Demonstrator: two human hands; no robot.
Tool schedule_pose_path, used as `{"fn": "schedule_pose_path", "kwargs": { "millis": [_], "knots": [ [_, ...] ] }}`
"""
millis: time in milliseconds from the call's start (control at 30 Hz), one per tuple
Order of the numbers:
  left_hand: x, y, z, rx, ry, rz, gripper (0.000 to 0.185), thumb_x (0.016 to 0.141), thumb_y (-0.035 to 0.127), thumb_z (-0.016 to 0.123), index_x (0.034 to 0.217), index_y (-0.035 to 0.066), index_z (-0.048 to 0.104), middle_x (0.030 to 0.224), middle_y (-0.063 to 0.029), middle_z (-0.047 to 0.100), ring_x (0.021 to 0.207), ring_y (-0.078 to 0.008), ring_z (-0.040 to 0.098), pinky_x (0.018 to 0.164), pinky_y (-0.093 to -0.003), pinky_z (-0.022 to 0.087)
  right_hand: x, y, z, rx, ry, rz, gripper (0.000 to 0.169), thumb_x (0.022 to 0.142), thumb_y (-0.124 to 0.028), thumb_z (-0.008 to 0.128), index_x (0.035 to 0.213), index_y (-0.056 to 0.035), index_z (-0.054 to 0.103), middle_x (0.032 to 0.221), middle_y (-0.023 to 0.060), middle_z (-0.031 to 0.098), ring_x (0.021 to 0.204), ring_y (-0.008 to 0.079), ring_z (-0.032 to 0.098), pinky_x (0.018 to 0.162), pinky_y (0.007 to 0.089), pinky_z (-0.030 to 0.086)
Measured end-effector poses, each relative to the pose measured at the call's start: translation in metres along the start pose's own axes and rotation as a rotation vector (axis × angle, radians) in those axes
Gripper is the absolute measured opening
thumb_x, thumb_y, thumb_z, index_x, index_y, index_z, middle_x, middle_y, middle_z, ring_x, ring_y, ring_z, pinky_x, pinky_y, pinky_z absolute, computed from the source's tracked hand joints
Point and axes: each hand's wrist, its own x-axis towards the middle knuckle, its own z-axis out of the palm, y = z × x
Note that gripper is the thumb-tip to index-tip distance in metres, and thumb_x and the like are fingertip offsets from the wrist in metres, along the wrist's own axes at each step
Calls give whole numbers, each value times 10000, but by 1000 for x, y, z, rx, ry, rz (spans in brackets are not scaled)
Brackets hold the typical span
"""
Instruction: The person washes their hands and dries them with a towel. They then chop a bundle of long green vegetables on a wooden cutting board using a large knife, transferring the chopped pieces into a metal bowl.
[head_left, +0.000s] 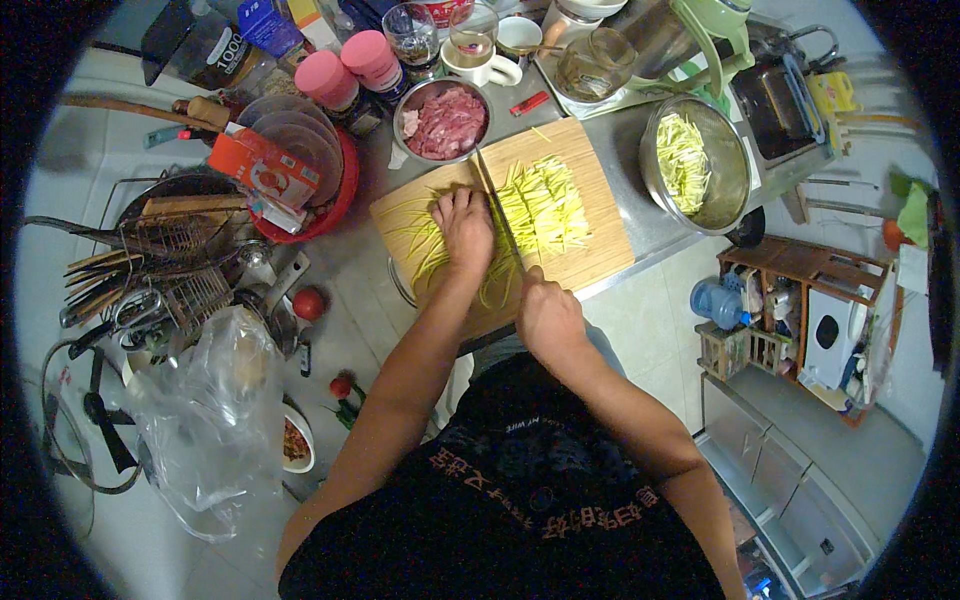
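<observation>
My right hand (550, 309) grips the handle of a kitchen knife (501, 206), whose blade stands across pale green-yellow vegetable stalks on a wooden cutting board (607, 247). Left of the blade, my left hand (466, 225) presses down on long uncut stalks (420, 225), fingertips close to the blade. Cut short pieces (551, 210) lie in rows to the right of the knife. A metal bowl of sliced raw meat (448, 120) stands at the board's back left edge. To the right, a metal strainer bowl (731, 187) holds more cut pieces.
A red lighter (529, 103) lies behind the board. Pink-lidded jars (371, 60), glasses and a white mug (480, 67) crowd the back. At left are a red basin (349, 180), a tomato (308, 304), a dish rack and a plastic bag (217, 427). The sink (776, 105) is at back right.
</observation>
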Motion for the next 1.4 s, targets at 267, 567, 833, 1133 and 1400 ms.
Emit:
{"fn": "schedule_pose_path", "kwargs": {
  "millis": [267,567,833,1133,1400],
  "knots": [
    [-1,4,-7,-83,-46,-13,308,697,64,600,1002,32,632,1058,-122,569,977,-322,484,914,-472,335,12,23,31,15,-43,-36,119,789,-35,512,870,41,554,698,260,629,684,427,640,655,490,526],
    [1,17,-15,24,29,-12,209,799,120,614,992,45,584,980,-112,570,985,-321,496,898,-477,332,10,42,52,85,10,35,146,831,-97,528,872,40,560,702,267,624,699,425,634,666,495,515],
    [-2,17,-53,-186,-191,-54,368,857,216,610,1149,25,492,1103,-174,579,1177,-368,458,1068,-571,220,18,55,39,60,53,-9,180,853,-128,515,873,46,557,712,280,623,708,434,632,680,512,511],
    [-70,79,-89,3,-404,-239,1046,624,269,795,1471,70,215,1495,-191,214,1387,-459,128,1094,-626,127,24,69,51,145,85,-166,177,852,-118,527,829,52,570,740,290,620,755,451,625,703,497,509],
    [-67,46,-88,9,-353,-140,1094,582,219,836,1471,76,214,1493,-185,211,1387,-460,131,1097,-619,123,24,62,46,125,78,-86,188,860,-121,524,832,58,571,729,298,620,731,453,631,690,517,514]
  ]
}}
